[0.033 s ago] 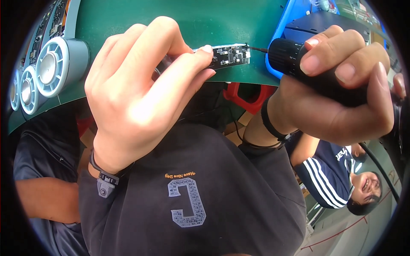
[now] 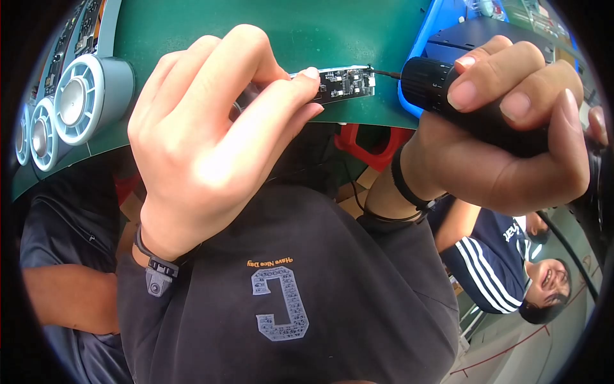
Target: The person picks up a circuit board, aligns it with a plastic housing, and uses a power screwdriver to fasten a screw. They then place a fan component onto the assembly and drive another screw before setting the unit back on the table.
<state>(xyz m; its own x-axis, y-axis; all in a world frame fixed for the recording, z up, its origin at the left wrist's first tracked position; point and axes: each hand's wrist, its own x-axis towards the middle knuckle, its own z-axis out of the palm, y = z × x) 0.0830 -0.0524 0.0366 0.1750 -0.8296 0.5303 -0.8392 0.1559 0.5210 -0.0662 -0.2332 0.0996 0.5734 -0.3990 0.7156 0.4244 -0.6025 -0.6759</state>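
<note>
Over green mat (image 2: 268,32): left hand (image 2: 211,141) pinches circuit board (image 2: 345,83), right hand (image 2: 505,141) apparently touching screwdriver (image 2: 460,102) tip.

A deep green mat (image 2: 275,29) is covering the bench, and a black circuit board (image 2: 345,83) speckled with tiny white and silver parts is lying at its edge. The tool (image 2: 473,105) is showing matte black, with a thin black tip. A bright blue tray (image 2: 419,57) is sitting beside it, and pale blue-grey round fans (image 2: 80,105) are lining the mat. A red piece (image 2: 374,144) is showing below. The dark charcoal shirt (image 2: 288,288) is carrying a grey latticed letter under small orange lettering. A co-worker's navy sleeve (image 2: 492,253) is bearing white stripes.
</note>
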